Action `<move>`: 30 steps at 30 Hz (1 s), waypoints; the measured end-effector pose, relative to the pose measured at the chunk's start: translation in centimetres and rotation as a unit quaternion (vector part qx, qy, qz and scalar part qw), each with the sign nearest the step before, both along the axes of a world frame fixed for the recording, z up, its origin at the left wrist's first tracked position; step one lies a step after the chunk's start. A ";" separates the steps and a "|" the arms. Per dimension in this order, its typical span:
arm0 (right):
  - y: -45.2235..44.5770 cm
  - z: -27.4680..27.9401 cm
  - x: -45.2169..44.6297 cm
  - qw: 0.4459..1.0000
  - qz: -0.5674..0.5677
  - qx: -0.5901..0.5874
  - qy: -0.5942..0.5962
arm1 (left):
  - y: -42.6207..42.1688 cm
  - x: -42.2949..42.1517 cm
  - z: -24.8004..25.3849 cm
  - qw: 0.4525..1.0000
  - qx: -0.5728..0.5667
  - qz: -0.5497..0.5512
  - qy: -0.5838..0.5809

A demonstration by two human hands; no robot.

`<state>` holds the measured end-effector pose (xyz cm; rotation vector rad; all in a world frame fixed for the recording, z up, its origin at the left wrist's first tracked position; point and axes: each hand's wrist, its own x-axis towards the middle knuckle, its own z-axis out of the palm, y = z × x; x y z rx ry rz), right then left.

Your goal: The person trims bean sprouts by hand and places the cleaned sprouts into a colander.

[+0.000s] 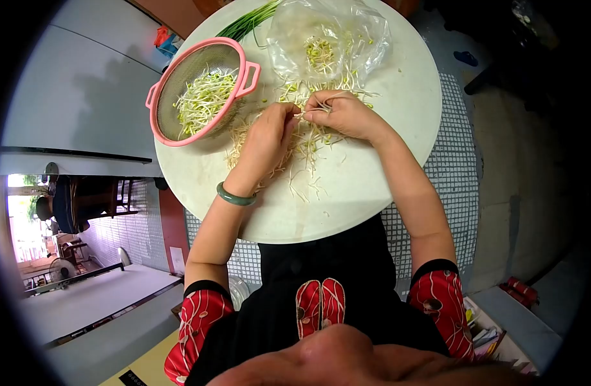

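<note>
Right, the bean sprouts [300,116] being handled are between the two hands, above the upper-middle part of the round white table [372,180]. Left hand [269,135] is nearly closed, thumb and fingers in a narrow pinch at the sprouts. Right hand [347,116] is curled, fingertips meeting the same spot, a few pale strands poking out over its fingers; exact count can't be told. Under and around both hands: loose sprout pile [308,145], tangled, with thin stray bits scattered toward the person. Just beyond the hands, clear plastic bag [289,48], more sprouts visible in it. Green stalks [244,24] lie beside the bag at the table's far edge. Left of the pile, pink-rimmed mesh colander [243,64] with two handles, tilted, holding a heap of pale sprouts with yellow-green heads. Green bangle [235,195] on left wrist. Red patterned sleeves [202,321] with black cuffs, black garment [327,257] at the table's near edge. Floor around the table: small light mosaic tiles [459,141].
</note>
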<state>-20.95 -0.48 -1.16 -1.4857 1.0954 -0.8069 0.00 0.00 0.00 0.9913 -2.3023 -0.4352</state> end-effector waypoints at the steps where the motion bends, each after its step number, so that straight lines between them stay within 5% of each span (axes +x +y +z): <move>1: -0.1 -0.1 0.0 1.000 0.002 0.001 0.002 | 0.0 0.0 -0.1 1.000 -0.012 0.002 -0.003; 11: 0.1 0.2 -0.5 1.000 0.006 0.012 0.016 | 0.5 -0.9 -0.2 1.000 -0.011 0.028 -0.004; 17: 0.4 1.3 -0.7 0.999 -0.004 0.029 -0.041 | -0.2 0.1 -0.9 0.933 0.255 0.060 0.248; 18: 0.3 1.1 -0.9 0.989 -0.001 0.062 -0.131 | -0.5 0.5 -1.0 0.936 0.252 0.045 0.242; 21: -0.6 0.5 -2.5 0.933 0.002 0.118 -0.340 | -0.3 2.5 1.5 0.957 0.282 -0.013 -0.066; 22: -0.9 0.5 -2.9 0.921 -0.002 0.112 -0.373 | -0.3 2.6 1.6 0.963 0.210 -0.023 -0.168; 25: -1.0 0.3 -3.2 0.888 -0.024 0.099 -0.448 | 0.7 1.7 0.9 0.994 0.065 -0.009 -0.093; 30: -2.1 -1.5 -4.0 0.858 0.012 0.113 -0.500 | 0.8 -1.1 -0.5 0.990 0.015 0.006 -0.141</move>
